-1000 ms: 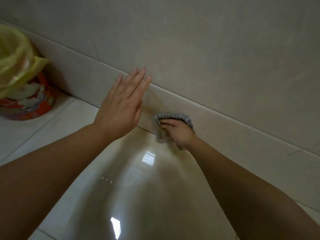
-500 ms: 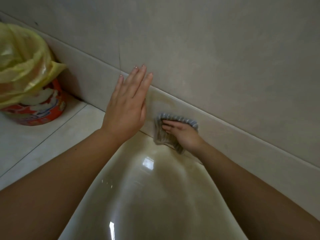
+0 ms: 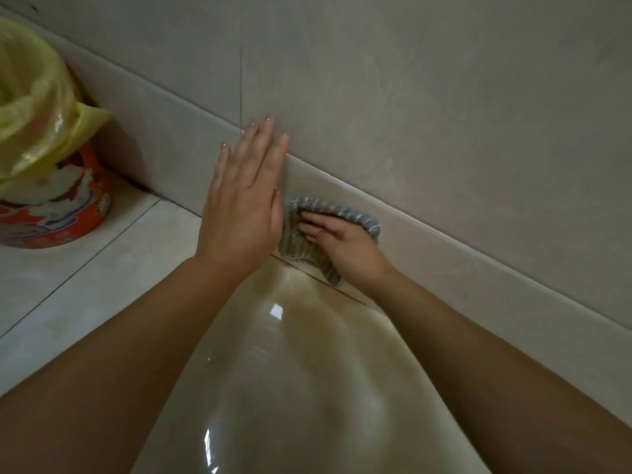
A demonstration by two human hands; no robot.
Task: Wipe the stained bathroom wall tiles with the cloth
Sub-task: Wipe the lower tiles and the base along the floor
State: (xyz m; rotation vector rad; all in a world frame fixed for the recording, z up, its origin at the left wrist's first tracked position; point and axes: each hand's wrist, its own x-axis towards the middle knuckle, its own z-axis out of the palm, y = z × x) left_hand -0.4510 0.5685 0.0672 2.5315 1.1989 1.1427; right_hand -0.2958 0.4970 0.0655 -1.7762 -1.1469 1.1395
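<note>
Behind the left hand (image 3: 241, 210), the cloth (image 3: 307, 234) lies partly hidden.

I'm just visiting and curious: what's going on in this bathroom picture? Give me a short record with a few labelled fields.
Activity: a person wiping the low strip of wall tiles by the floor
Right hand: presses a grey cloth flat against the skirting tile
Left hand: open, fingers straight, holding nothing, resting against the wall just left of the cloth
Nearby: a red patterned bin lined with a yellow plastic bag, standing on the floor in the corner to the left
Floor: glossy pale tiles reflecting light
</note>
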